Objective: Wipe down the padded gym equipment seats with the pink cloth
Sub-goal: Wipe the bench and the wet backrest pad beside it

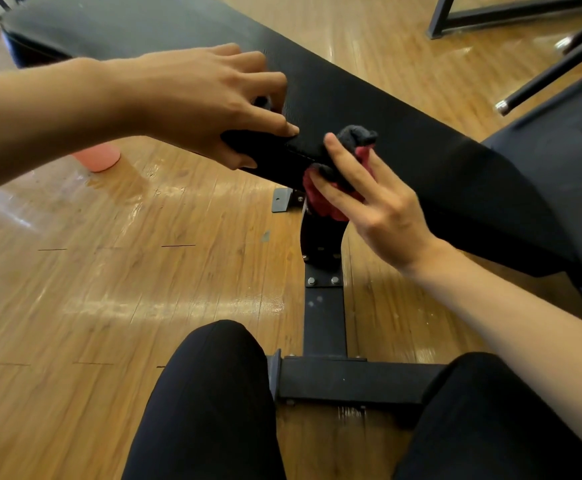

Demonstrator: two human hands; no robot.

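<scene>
Wiping in progress at the near corner of the padded bench (369, 109). Pink cloth (320, 199), bunched and showing a grey side on top, pressed against the bench's near side edge, just above the black metal support frame (324, 317). Right hand (383, 209) grasping the cloth, fingers spread over it and pinning it to the padding. Left hand (199, 102) clamped on the bench corner, thumb under the edge, fingers curled over the top, apparently steadying the pad.

Progress, as a judgement: partway. No visible difference between wiped and unwiped vinyl, so the finished share cannot be told. Long top surface running away to the far upper left likely still to be covered, along with the second dark padded seat (566, 161) at right.

Edges and clearance:
- Stitched seam along the near edge, right beside the cloth; likely to catch folds of fabric.
- Bracket and bolts of the frame directly below the cloth; risk of snagging on a downward stroke.
- Open wooden floor (92, 271) to the left, with a pink container (97, 159) standing near the bench, partly hidden behind the left forearm.
- Knees in black trousers (210, 403) either side of the frame's crossbar, limiting movement toward the body.
- Dark metal legs of other equipment (552, 71) at upper right, well apart from the hands.
- Freest stroke direction: along the bench top, away from the body.
</scene>
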